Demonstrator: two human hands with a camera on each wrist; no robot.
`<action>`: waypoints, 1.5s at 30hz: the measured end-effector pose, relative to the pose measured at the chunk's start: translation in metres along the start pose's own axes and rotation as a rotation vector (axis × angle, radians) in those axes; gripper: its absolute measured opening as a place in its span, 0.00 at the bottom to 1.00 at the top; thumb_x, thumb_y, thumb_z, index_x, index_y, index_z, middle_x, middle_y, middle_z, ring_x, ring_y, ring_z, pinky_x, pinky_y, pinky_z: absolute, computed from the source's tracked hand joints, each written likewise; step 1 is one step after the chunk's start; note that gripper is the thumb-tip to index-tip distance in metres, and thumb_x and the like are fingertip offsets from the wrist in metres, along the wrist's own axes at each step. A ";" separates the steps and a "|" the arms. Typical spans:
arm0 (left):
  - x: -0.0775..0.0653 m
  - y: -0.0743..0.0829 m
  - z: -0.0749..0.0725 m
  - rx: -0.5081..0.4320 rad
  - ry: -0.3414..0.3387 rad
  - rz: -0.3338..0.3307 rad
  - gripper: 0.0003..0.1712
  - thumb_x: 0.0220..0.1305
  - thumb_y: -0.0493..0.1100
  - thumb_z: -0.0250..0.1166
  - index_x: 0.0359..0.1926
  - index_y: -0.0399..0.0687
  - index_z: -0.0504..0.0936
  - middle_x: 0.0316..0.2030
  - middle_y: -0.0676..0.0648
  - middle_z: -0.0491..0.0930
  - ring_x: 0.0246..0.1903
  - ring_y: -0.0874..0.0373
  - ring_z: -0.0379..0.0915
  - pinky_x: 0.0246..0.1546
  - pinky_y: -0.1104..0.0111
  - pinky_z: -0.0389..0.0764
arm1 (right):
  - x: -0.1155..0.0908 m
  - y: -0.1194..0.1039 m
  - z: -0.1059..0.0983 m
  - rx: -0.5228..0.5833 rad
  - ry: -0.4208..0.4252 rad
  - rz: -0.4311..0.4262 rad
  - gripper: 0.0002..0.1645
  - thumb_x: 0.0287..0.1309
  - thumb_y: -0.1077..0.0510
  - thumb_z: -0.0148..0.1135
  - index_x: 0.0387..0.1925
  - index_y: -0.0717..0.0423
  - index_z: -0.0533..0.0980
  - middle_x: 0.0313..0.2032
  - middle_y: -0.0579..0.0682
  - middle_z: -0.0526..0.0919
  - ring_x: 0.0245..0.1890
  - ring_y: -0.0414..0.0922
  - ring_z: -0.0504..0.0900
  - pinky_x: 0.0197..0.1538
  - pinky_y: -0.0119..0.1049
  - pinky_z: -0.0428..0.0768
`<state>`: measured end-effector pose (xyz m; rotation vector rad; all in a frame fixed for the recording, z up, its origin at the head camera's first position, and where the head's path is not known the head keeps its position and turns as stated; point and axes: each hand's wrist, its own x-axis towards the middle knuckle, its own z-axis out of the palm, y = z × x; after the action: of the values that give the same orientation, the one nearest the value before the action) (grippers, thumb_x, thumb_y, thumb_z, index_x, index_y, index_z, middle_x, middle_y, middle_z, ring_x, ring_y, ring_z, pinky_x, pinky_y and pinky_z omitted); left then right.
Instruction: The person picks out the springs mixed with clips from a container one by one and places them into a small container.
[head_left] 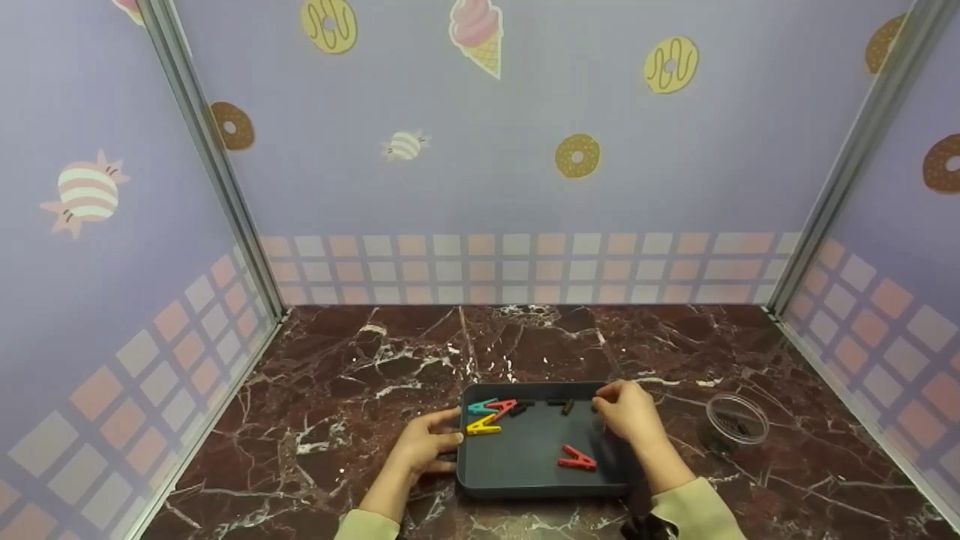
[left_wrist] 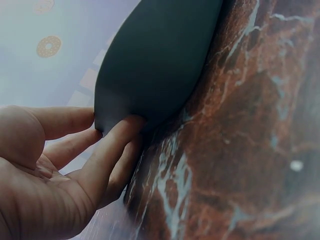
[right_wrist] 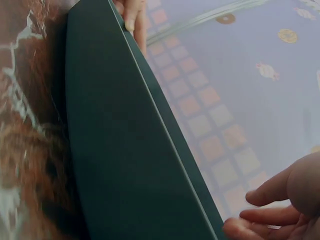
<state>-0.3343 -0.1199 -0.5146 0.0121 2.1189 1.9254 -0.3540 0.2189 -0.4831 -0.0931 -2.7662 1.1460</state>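
Observation:
A dark grey tray (head_left: 525,450) lies on the table. My left hand (head_left: 424,446) holds its left side, thumb at the rim and fingers against the outer wall (left_wrist: 150,65). Over the back right corner is my right hand (head_left: 630,412), fingers bent down beside a small dark piece; whether it is pinched is hidden. Inside the tray's back left corner lie a teal clothespin (head_left: 481,407), a red clothespin (head_left: 502,408) and a yellow clothespin (head_left: 484,426). Another red clothespin (head_left: 577,459) lies near the front right. Several small dark cylindrical pieces (head_left: 568,406) lie along the back.
To the right of the tray stands a clear round container (head_left: 737,420) with dark pieces inside. The dark red marbled table (head_left: 360,390) is bounded by patterned panels (head_left: 525,187) at the back and both sides. A dark strap or cable (head_left: 649,526) hangs by the right sleeve.

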 end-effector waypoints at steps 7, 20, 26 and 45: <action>0.000 0.000 0.000 -0.010 0.000 0.000 0.34 0.70 0.32 0.63 0.74 0.35 0.67 0.58 0.27 0.77 0.45 0.48 0.85 0.39 0.52 0.92 | 0.011 -0.013 0.012 -0.228 -0.004 -0.009 0.13 0.63 0.61 0.65 0.38 0.71 0.85 0.41 0.67 0.88 0.41 0.61 0.87 0.48 0.57 0.86; 0.002 -0.002 0.000 -0.009 -0.006 -0.007 0.34 0.69 0.32 0.64 0.74 0.35 0.68 0.55 0.30 0.80 0.47 0.44 0.86 0.38 0.53 0.92 | 0.024 -0.017 0.031 -0.412 0.046 -0.042 0.09 0.58 0.72 0.56 0.35 0.73 0.82 0.36 0.73 0.86 0.38 0.67 0.88 0.35 0.61 0.88; 0.002 -0.003 -0.001 -0.009 -0.008 -0.008 0.34 0.68 0.32 0.64 0.74 0.35 0.68 0.55 0.29 0.79 0.44 0.48 0.85 0.39 0.52 0.92 | 0.023 -0.011 0.038 -0.449 0.054 -0.091 0.10 0.59 0.73 0.54 0.34 0.72 0.82 0.35 0.72 0.86 0.38 0.67 0.87 0.37 0.61 0.88; 0.002 -0.001 -0.001 -0.022 -0.020 -0.012 0.34 0.71 0.31 0.62 0.75 0.34 0.64 0.58 0.27 0.77 0.51 0.38 0.85 0.41 0.51 0.92 | 0.015 0.004 0.037 -0.311 -0.081 -0.209 0.10 0.41 0.70 0.80 0.26 0.56 0.87 0.29 0.53 0.90 0.32 0.54 0.88 0.39 0.50 0.89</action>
<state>-0.3364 -0.1203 -0.5157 0.0140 2.0795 1.9336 -0.3751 0.1975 -0.5096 0.2094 -2.9172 0.6803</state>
